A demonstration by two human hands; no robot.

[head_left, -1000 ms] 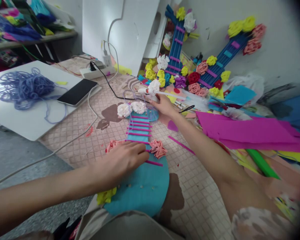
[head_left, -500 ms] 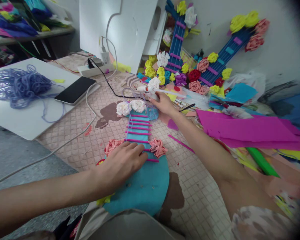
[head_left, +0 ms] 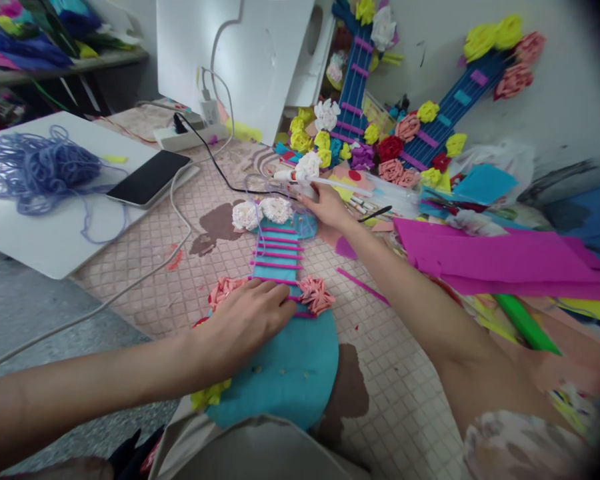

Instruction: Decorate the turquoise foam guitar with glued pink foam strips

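Observation:
A turquoise toy guitar (head_left: 290, 373) lies on the table in front of me, its neck crossed by several pink strips (head_left: 279, 265). My left hand (head_left: 253, 313) rests on it where neck meets body, closed, with fingers bent and their tips hidden. Salmon paper flowers (head_left: 317, 295) flank that hand. Beyond the head of the guitar, my right hand (head_left: 326, 203) is closed on a white glue gun (head_left: 284, 176), from which a translucent glue stick (head_left: 343, 184) extends; the hand hides part of the gun. White flowers (head_left: 277, 210) and a thin lilac yarn sit at the guitar's head.
Two dark blue toy guitars (head_left: 356, 73) with flowers lean on the wall. On a white board (head_left: 40, 250) lie tangled lilac yarn (head_left: 55, 167) and a phone (head_left: 150, 178). Cables (head_left: 190, 227) cross the table to a power strip (head_left: 180, 135). Magenta sheets (head_left: 485, 257) lie right.
My left hand and the lowest pink strip beside it have shifted very slightly away from me. The right hand stays at the glue gun.

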